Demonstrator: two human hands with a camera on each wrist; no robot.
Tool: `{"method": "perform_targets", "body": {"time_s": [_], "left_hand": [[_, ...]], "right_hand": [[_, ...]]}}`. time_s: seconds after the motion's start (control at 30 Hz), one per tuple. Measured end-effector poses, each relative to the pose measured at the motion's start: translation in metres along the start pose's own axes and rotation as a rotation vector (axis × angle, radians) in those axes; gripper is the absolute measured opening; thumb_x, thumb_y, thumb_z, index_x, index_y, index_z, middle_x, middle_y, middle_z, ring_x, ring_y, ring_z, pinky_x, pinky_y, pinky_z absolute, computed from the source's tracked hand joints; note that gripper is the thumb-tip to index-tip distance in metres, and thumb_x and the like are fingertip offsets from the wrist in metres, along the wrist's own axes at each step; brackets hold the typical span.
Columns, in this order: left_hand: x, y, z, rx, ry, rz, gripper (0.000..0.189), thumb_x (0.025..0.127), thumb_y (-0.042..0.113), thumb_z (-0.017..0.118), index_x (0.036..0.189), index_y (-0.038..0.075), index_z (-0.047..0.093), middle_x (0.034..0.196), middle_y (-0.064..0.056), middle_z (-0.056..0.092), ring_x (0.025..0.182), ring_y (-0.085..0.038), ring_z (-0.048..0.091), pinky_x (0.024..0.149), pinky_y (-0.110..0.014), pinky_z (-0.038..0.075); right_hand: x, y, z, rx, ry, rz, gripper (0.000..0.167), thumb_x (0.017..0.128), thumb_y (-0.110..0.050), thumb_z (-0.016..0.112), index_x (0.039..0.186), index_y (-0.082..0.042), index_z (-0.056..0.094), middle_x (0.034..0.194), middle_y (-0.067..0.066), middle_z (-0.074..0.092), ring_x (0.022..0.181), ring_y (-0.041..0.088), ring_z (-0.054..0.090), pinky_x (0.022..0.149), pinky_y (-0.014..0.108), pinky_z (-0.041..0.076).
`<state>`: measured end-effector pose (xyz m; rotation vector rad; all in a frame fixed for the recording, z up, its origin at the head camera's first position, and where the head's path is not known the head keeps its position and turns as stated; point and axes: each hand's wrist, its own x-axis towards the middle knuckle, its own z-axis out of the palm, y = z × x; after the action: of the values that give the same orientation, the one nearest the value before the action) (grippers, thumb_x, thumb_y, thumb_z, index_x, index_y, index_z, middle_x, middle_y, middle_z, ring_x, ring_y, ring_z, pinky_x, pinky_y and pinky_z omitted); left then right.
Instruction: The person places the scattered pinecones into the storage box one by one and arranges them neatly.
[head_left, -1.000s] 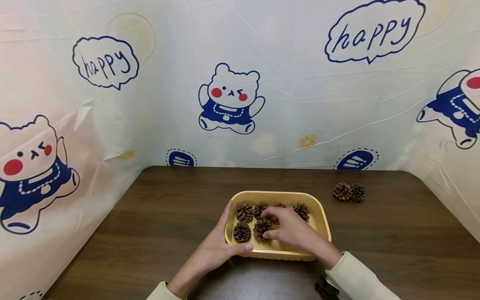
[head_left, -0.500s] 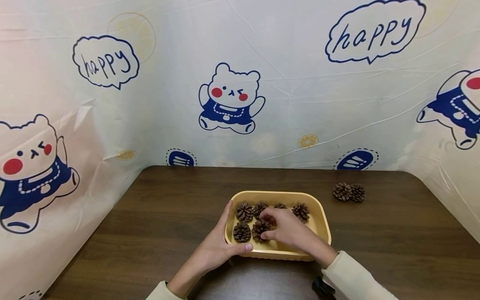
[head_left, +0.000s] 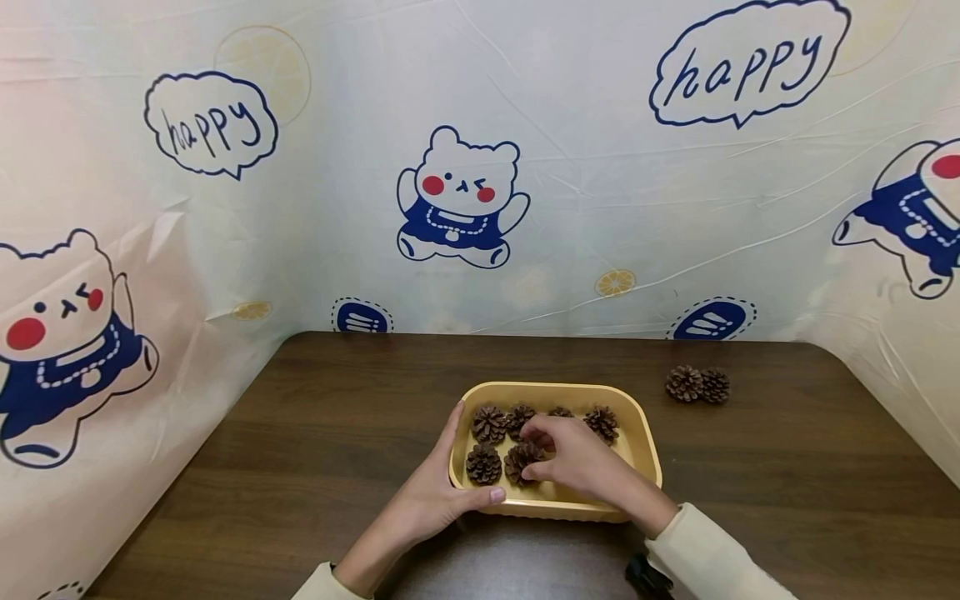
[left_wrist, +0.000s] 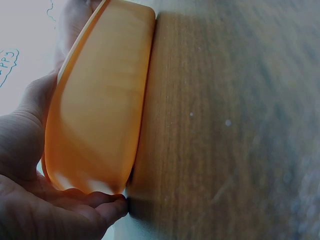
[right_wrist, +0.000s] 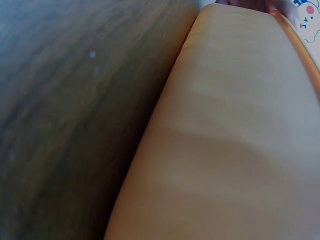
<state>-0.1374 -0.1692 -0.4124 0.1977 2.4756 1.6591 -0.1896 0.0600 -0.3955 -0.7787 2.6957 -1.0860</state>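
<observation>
Two-handed work at a yellow tray standing on a dark wooden table. The left hand is clamped on the tray's near-left corner, fingers against the left wall and thumb over the near rim; the right hand, reaching inside, pinches a pine cone between thumb and finger. This cone is in the near part of the tray, just beside the near-left cone; whether it bears on the floor or is slightly raised cannot be told, nor does the right wrist view, filled by the tray's outer wall, settle it. Likely faults: the grip seems to bear on the outer scales only, so a scale that bends or snaps could let the cone roll out of its place. Knuckles held close to the far row could nudge the cone behind or the partly hidden cone, should the wrist swing. A forearm passing over the near rim could catch it and tip or slide the tray, particularly if the left hand slackens. Beyond the tray, a left loose cone and a right loose cone lie touching; a careless grasp at one would probably roll the other.
</observation>
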Motion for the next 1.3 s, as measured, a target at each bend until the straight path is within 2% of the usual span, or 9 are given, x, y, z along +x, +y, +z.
{"method": "perform_targets", "body": {"time_s": [0.17, 0.43, 0.9, 1.3], "left_hand": [[-0.0006, 0.0, -0.0002, 0.0, -0.002, 0.001, 0.131, 0.077, 0.026, 0.093, 0.171, 0.019, 0.002, 0.167, -0.03, 0.03, 0.15, -0.047, 0.038, 0.124, -0.068, 0.02], [-0.0002, -0.0001, -0.0003, -0.012, -0.002, -0.005, 0.131, 0.077, 0.025, 0.093, 0.171, 0.019, 0.001, 0.167, -0.029, 0.032, 0.15, -0.047, 0.039, 0.124, -0.068, 0.019], [0.0005, -0.0002, -0.0003, -0.01, -0.002, -0.004, 0.13, 0.078, 0.026, 0.093, 0.171, 0.021, 0.002, 0.168, -0.028, 0.03, 0.151, -0.046, 0.037, 0.124, -0.067, 0.019], [0.0, -0.0002, -0.0007, 0.001, -0.003, -0.01, 0.129, 0.078, 0.027, 0.093, 0.171, 0.024, 0.002, 0.167, -0.029, 0.032, 0.149, -0.046, 0.04, 0.123, -0.068, 0.022]], "right_hand": [[-0.0027, 0.0011, -0.0042, 0.027, -0.02, -0.001, 0.043, 0.078, -0.012, 0.091, 0.115, -0.002, 0.072, 0.111, 0.012, 0.077, 0.099, 0.027, 0.073, 0.092, 0.048, 0.059], [-0.0039, 0.005, -0.0071, 0.032, -0.041, -0.027, 0.039, 0.079, -0.007, 0.088, 0.113, -0.002, 0.072, 0.11, 0.012, 0.077, 0.098, 0.027, 0.074, 0.091, 0.045, 0.06], [-0.0018, 0.0004, -0.002, 0.045, -0.019, 0.029, 0.037, 0.079, -0.007, 0.089, 0.112, -0.004, 0.073, 0.105, 0.008, 0.077, 0.096, 0.023, 0.072, 0.09, 0.047, 0.06], [-0.0015, 0.0001, -0.0012, 0.041, -0.014, 0.017, 0.035, 0.08, -0.008, 0.088, 0.111, -0.004, 0.073, 0.103, 0.006, 0.076, 0.094, 0.022, 0.071, 0.087, 0.044, 0.06]]}}
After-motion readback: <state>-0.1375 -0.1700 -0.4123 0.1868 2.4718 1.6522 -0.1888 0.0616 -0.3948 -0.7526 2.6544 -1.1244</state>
